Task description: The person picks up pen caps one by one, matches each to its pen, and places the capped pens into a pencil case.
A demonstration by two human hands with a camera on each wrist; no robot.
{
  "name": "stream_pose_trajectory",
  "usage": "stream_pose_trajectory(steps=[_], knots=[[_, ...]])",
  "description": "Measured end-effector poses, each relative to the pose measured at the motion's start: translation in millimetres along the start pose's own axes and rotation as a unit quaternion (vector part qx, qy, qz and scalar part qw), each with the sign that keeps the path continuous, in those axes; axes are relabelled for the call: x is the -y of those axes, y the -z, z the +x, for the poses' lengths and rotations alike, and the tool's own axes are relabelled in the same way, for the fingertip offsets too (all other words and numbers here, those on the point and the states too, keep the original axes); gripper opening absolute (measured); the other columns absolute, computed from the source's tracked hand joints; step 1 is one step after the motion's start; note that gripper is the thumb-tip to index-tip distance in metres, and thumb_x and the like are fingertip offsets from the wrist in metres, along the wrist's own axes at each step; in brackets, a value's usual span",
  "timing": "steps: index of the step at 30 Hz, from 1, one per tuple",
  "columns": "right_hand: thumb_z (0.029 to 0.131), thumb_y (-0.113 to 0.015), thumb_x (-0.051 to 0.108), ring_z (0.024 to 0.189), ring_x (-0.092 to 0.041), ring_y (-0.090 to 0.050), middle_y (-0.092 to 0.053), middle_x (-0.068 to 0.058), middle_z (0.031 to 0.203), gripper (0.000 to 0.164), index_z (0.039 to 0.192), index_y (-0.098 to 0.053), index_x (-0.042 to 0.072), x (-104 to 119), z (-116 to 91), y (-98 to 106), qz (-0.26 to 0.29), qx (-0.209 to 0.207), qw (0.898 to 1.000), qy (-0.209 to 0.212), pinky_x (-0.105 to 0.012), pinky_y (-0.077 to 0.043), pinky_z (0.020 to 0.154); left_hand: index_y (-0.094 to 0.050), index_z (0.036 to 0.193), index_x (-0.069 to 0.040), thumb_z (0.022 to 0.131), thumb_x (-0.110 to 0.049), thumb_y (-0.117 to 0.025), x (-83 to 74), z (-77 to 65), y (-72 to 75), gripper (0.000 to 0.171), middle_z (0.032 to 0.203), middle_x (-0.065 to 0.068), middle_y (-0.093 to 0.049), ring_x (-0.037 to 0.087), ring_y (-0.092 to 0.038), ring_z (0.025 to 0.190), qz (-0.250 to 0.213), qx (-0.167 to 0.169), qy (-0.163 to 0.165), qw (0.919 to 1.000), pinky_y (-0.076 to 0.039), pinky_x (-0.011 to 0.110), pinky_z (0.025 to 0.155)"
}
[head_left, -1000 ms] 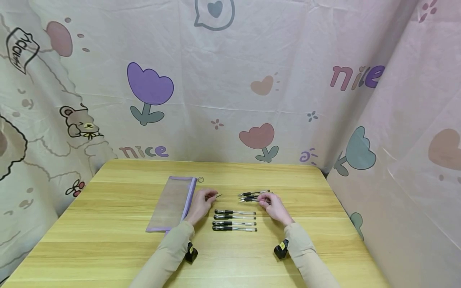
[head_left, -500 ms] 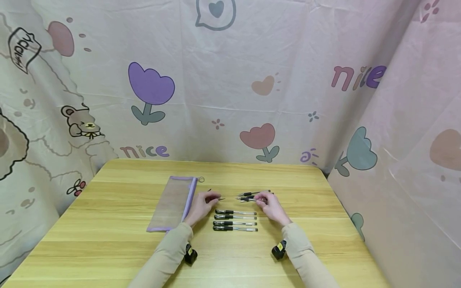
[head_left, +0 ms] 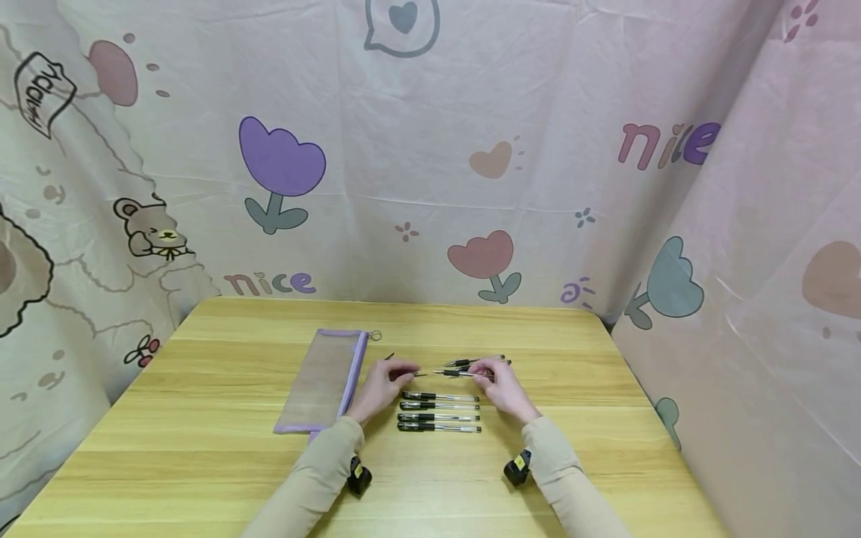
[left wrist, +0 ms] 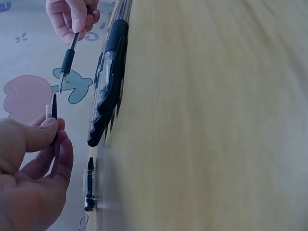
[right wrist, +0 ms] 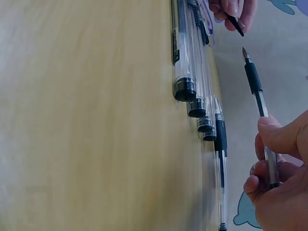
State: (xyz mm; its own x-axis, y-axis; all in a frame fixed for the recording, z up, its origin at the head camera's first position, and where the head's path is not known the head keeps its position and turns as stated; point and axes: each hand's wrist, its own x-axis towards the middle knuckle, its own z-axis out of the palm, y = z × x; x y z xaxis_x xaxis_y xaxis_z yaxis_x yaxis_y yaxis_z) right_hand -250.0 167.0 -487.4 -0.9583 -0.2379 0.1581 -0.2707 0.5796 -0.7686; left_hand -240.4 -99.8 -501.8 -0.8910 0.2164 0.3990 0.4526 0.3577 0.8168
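- Pouch (head_left: pixel 323 382): see-through panel with purple trim, flat on the left part of the wood table (head_left: pixel 202 463); the table shows through it. Zipper along its right side, ring (head_left: pixel 376 335) at the far right corner. Pens and caps lie outside it, to its right.
- Left hand (head_left: pixel 380 384): beside the pouch's zipper side, thumb and fingers pinching a pen cap (left wrist: pixel 54 111), clear with a black clip, pointing right.
- Right hand (head_left: pixel 501 387): thumb and fingers curled round the barrel of an uncapped pen (right wrist: pixel 261 104), tip aimed left at the cap. Pen and cap near each other, not touching. Dark refill visible inside the clear barrel.
- Loose cap (left wrist: pixel 89 185): on the table, just beyond the left hand.
- Uncapped pens (head_left: pixel 460 363): at least two, on the far side by the right hand, partly hidden, exact count unclear.
- Capped pens (head_left: pixel 439 418): four, in a near row between the forearms, side by side, tips inside their caps, cap ends left.
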Motion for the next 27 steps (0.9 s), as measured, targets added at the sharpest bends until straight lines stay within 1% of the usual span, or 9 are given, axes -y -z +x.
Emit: stream_pose_trajectory(steps=[1, 2, 4, 6, 8, 9, 14, 20, 27], knots=[[0.092, -0.063, -0.003, 0.092, -0.015, -0.056, -0.065, -0.007, 0.098, 0.017, 0.105, -0.071, 0.005, 0.4, 0.0, -0.3, -0.001, 0.000, 1.000, 0.000, -0.024, -0.048, 0.084, -0.072, 0.107, 0.008, 0.088, 0.008, -0.067, -0.2, 0.0, -0.1, 0.020, 0.100, 0.019, -0.075, 0.019, -0.069, 0.087, -0.001, 0.000, -0.001, 1.0000, -0.057, 0.021, 0.076], [0.091, -0.063, -0.004, 0.092, -0.015, -0.056, -0.065, -0.007, 0.097, 0.017, 0.105, -0.071, 0.004, 1.0, 0.1, -0.7, -0.001, 0.000, 1.000, 0.001, -0.024, -0.048, 0.084, -0.072, 0.107, 0.007, 0.088, 0.007, -0.066, -0.5, 0.1, -0.1, 0.020, 0.101, 0.018, -0.075, 0.019, -0.069, 0.088, -0.005, 0.002, 0.007, 1.0000, -0.057, 0.022, 0.077], [0.091, -0.064, -0.004, 0.091, -0.015, -0.057, -0.066, -0.007, 0.096, 0.017, 0.104, -0.071, 0.004, 2.3, -0.1, -1.3, -0.004, 0.001, 1.000, 0.004, -0.024, -0.048, 0.083, -0.073, 0.108, 0.006, 0.089, 0.006, -0.066, -2.2, 0.5, 0.0, 0.020, 0.104, 0.019, -0.075, 0.023, -0.070, 0.092, -0.009, 0.010, 0.029, 0.9995, -0.057, 0.023, 0.079], [0.091, -0.064, -0.003, 0.090, -0.015, -0.057, -0.066, -0.007, 0.096, 0.016, 0.104, -0.071, 0.005, 3.9, -0.4, -1.6, -0.005, 0.003, 1.000, 0.003, -0.023, -0.049, 0.082, -0.073, 0.110, 0.004, 0.091, 0.005, -0.065, -4.1, 1.0, -0.3, 0.021, 0.107, 0.019, -0.074, 0.028, -0.070, 0.095, -0.015, 0.019, 0.060, 0.9979, -0.058, 0.024, 0.082], [0.091, -0.064, -0.003, 0.089, -0.014, -0.057, -0.066, -0.006, 0.096, 0.016, 0.104, -0.071, 0.005, 5.7, -0.6, -1.9, -0.004, 0.004, 1.000, 0.000, -0.024, -0.049, 0.082, -0.073, 0.111, 0.003, 0.092, 0.004, -0.065, -5.6, 1.7, -0.6, 0.021, 0.110, 0.019, -0.074, 0.030, -0.069, 0.098, -0.017, 0.026, 0.079, 0.9964, -0.058, 0.025, 0.083], [0.091, -0.064, -0.002, 0.089, -0.014, -0.057, -0.067, -0.005, 0.097, 0.016, 0.104, -0.071, 0.006, 6.5, -0.6, -2.1, -0.005, 0.005, 1.000, -0.002, -0.023, -0.049, 0.082, -0.073, 0.111, 0.003, 0.092, 0.004, -0.065, -6.0, 1.9, -1.0, 0.021, 0.110, 0.019, -0.074, 0.031, -0.069, 0.099, -0.018, 0.028, 0.082, 0.9961, -0.058, 0.024, 0.083], [0.092, -0.064, -0.001, 0.090, -0.014, -0.058, -0.067, -0.005, 0.097, 0.016, 0.104, -0.071, 0.007, 7.9, 0.1, -3.3, -0.007, 0.006, 1.000, -0.006, -0.024, -0.049, 0.083, -0.073, 0.112, 0.002, 0.093, 0.003, -0.065, -6.1, 3.0, -2.5, 0.021, 0.111, 0.018, -0.074, 0.030, -0.070, 0.100, -0.021, 0.029, 0.084, 0.9959, -0.057, 0.023, 0.083], [0.092, -0.065, -0.001, 0.088, -0.013, -0.057, -0.067, -0.004, 0.095, 0.015, 0.103, -0.071, 0.007, 8.7, 0.2, -3.9, -0.011, 0.009, 1.000, -0.001, -0.023, -0.048, 0.082, -0.073, 0.112, 0.003, 0.093, 0.003, -0.065, -5.4, 2.6, -2.7, 0.021, 0.111, 0.019, -0.074, 0.031, -0.070, 0.100, -0.020, 0.032, 0.075, 0.9965, -0.059, 0.029, 0.084], [0.092, -0.064, -0.001, 0.087, -0.013, -0.056, -0.066, -0.005, 0.093, 0.014, 0.101, -0.071, 0.008, 10.1, -0.2, -4.8, -0.014, 0.008, 1.000, 0.005, -0.025, -0.047, 0.080, -0.072, 0.113, 0.004, 0.093, 0.003, -0.065, -8.0, 2.6, -3.7, 0.021, 0.111, 0.020, -0.074, 0.031, -0.070, 0.100, -0.023, 0.036, 0.079, 0.9960, -0.058, 0.024, 0.084]])
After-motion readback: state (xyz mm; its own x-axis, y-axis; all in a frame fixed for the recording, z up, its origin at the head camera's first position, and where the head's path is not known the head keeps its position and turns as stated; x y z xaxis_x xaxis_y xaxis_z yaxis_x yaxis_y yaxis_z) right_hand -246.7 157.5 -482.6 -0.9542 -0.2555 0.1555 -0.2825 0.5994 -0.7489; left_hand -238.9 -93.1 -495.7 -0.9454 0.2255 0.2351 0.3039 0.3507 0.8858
